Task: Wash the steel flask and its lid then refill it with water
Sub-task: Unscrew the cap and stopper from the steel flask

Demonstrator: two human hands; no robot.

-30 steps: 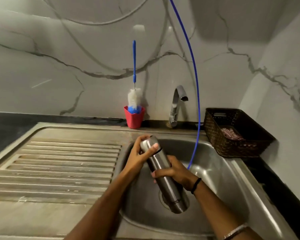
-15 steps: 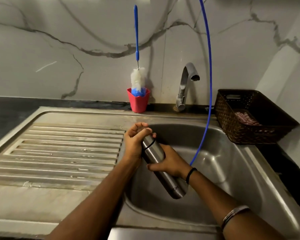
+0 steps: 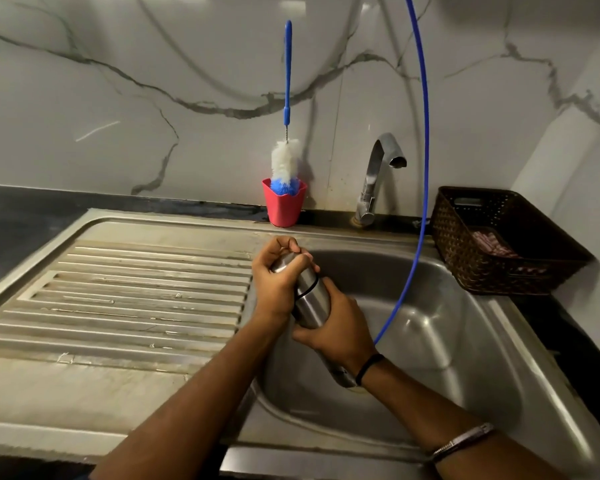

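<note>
A steel flask [image 3: 311,306] is held tilted over the left side of the sink basin [image 3: 430,341], its top pointing up and left. My right hand [image 3: 336,329] grips the flask's body around the middle. My left hand [image 3: 278,275] is curled round the lid [image 3: 284,265] at the top, and a dark ring shows just below that hand. The flask's lower end pokes out under my right wrist.
A tap [image 3: 378,174] stands behind the basin, with no water running. A blue hose [image 3: 421,168] hangs down into the basin. A red cup [image 3: 284,206] holds a bottle brush [image 3: 286,133]. A dark woven basket [image 3: 499,240] sits at the right. The ribbed drainboard [image 3: 136,299] lies left.
The view has shifted a little between frames. My left hand has closed more fully over the lid, and both hands hold the flask slightly higher and nearer the basin's left edge.
</note>
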